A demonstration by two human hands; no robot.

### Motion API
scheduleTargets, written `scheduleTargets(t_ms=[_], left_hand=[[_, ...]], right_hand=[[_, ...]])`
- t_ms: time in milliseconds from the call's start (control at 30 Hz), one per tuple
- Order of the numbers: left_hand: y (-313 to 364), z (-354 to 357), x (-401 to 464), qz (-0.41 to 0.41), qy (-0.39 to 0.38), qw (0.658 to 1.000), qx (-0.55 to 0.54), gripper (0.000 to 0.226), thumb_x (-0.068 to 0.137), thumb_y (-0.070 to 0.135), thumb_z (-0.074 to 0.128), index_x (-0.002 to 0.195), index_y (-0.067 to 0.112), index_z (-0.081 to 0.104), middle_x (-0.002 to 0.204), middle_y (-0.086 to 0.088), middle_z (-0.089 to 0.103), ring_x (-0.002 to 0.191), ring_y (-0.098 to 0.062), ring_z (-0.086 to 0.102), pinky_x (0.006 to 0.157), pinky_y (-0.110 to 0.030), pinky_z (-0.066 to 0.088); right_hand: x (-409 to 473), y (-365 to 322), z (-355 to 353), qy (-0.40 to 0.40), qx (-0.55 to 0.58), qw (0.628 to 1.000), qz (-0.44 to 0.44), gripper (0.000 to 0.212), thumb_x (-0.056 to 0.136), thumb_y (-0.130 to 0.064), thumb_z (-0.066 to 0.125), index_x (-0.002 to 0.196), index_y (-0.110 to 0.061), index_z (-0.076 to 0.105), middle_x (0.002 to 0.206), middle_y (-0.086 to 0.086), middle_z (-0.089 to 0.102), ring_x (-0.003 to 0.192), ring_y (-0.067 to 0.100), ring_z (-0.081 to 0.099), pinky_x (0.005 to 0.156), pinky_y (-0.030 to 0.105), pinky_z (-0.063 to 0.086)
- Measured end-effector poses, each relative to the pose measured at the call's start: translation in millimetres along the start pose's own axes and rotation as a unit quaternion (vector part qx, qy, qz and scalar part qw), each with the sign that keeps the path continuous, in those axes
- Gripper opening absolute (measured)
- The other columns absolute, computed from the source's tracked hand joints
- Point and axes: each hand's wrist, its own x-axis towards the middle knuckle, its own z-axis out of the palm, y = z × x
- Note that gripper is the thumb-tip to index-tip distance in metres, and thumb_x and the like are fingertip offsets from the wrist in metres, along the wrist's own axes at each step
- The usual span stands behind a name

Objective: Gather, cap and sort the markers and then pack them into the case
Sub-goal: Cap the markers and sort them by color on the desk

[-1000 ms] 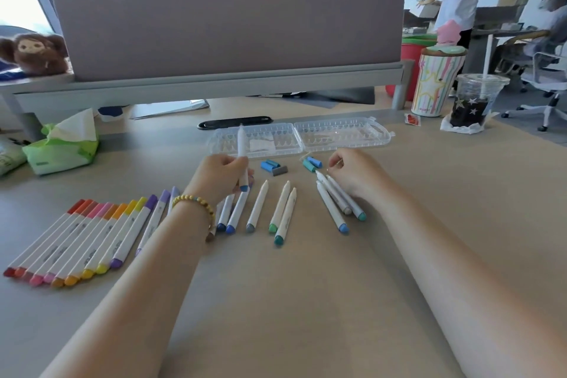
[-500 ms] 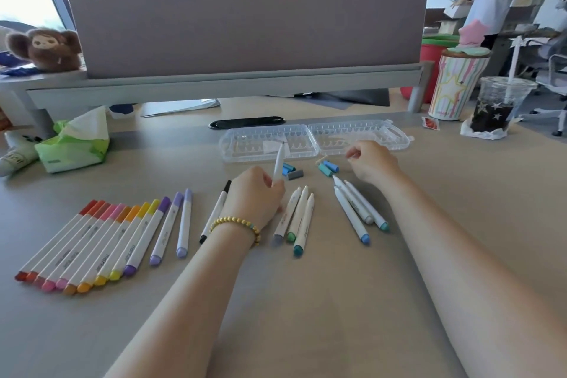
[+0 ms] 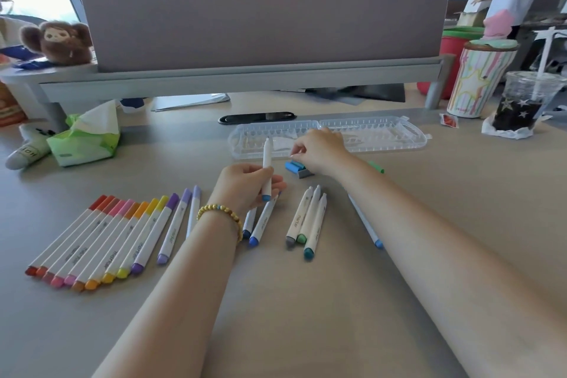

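- Left hand [image 3: 245, 184]: gripped a white marker [image 3: 267, 169] upright, blue end down, uncapped tip pointing far.
- Right hand [image 3: 319, 152]: fingers curled together over the loose caps [image 3: 296, 167], blue and grey, just near of the case; whether a cap was pinched, cannot tell.
- Clear case [image 3: 383, 135]: lay open flat on the bench [image 3: 306, 301], far of both hands.
- Uncapped markers [image 3: 308, 221]: lay loose between the forearms, one more [image 3: 365, 221] beside the right forearm.
- Capped markers [image 3: 101, 239]: lined up in a warm-to-purple row at near left.
- Tissue pack [image 3: 84, 138] at far left; iced drink [image 3: 527, 104] at far right.
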Motion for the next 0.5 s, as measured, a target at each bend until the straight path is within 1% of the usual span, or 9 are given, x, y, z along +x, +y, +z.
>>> scheduleTargets(t_ms=[133, 233, 333, 400, 433, 467, 500], left_hand=[[1, -5, 0, -0.001, -0.015, 0.999, -0.033, 0.013, 0.093, 0.008, 0.054, 0.097, -0.003, 0.057, 0.084, -0.014, 0.067, 0.059, -0.012, 0.067, 0.059, -0.02, 0.056], [2, -4, -1, -0.01, -0.033, 0.999, -0.025, 0.013, 0.094, 0.011, 0.053, 0.093, -0.001, 0.057, 0.086, -0.015, 0.067, 0.067, -0.015, 0.067, 0.061, -0.02, 0.055], [2, -5, -3, -0.002, -0.046, 0.998, -0.035, 0.019, 0.096, 0.016, 0.049, 0.089, 0.0, 0.056, 0.085, -0.014, 0.067, 0.073, -0.019, 0.067, 0.061, -0.02, 0.055], [3, -7, -5, 0.003, -0.049, 0.998, -0.039, 0.02, 0.097, 0.019, 0.049, 0.091, 0.001, 0.055, 0.086, -0.014, 0.068, 0.071, -0.018, 0.067, 0.062, -0.021, 0.055], [3, -8, -6, 0.005, -0.05, 0.998, -0.037, 0.02, 0.097, 0.019, 0.049, 0.091, 0.001, 0.055, 0.086, -0.014, 0.069, 0.069, -0.017, 0.068, 0.063, -0.022, 0.055], [3, -8, -8, 0.006, -0.053, 0.998, -0.032, 0.02, 0.096, 0.02, 0.049, 0.092, 0.002, 0.056, 0.085, -0.013, 0.069, 0.067, -0.016, 0.069, 0.064, -0.022, 0.056], [3, -8, -10, 0.008, -0.059, 0.998, -0.02, 0.019, 0.096, 0.019, 0.05, 0.093, 0.002, 0.057, 0.084, -0.012, 0.07, 0.064, -0.014, 0.069, 0.064, -0.022, 0.056]], right_hand=[[4, -7, 2, -0.043, -0.041, 0.998, -0.006, 0.023, 0.089, -0.039, 0.059, 0.099, -0.022, 0.069, 0.123, 0.005, 0.053, 0.126, 0.028, 0.035, 0.104, 0.04, 0.024], [3, -10, 3, -0.062, -0.069, 0.996, -0.013, 0.026, 0.089, -0.037, 0.058, 0.101, -0.016, 0.069, 0.125, 0.007, 0.051, 0.124, 0.028, 0.035, 0.104, 0.04, 0.024], [0, -13, 2, -0.065, -0.082, 0.994, -0.017, 0.029, 0.094, -0.033, 0.052, 0.106, -0.011, 0.065, 0.124, 0.009, 0.054, 0.121, 0.029, 0.038, 0.101, 0.039, 0.027], [-4, -15, -1, -0.022, -0.022, 1.0, 0.007, 0.026, 0.096, -0.031, 0.048, 0.108, -0.011, 0.061, 0.118, 0.007, 0.06, 0.118, 0.027, 0.045, 0.099, 0.038, 0.029], [-9, -15, -4, 0.004, 0.044, 0.999, 0.031, 0.024, 0.097, -0.03, 0.048, 0.11, -0.013, 0.058, 0.114, 0.005, 0.062, 0.114, 0.025, 0.05, 0.098, 0.036, 0.032], [-14, -14, -7, 0.022, 0.131, 0.99, 0.057, 0.022, 0.097, -0.028, 0.047, 0.113, -0.014, 0.054, 0.11, 0.002, 0.062, 0.107, 0.022, 0.055, 0.094, 0.032, 0.038], [-21, -13, -11, 0.036, 0.228, 0.97, 0.08, 0.024, 0.097, -0.025, 0.047, 0.119, -0.015, 0.052, 0.107, 0.0, 0.061, 0.096, 0.016, 0.059, 0.086, 0.023, 0.044]])
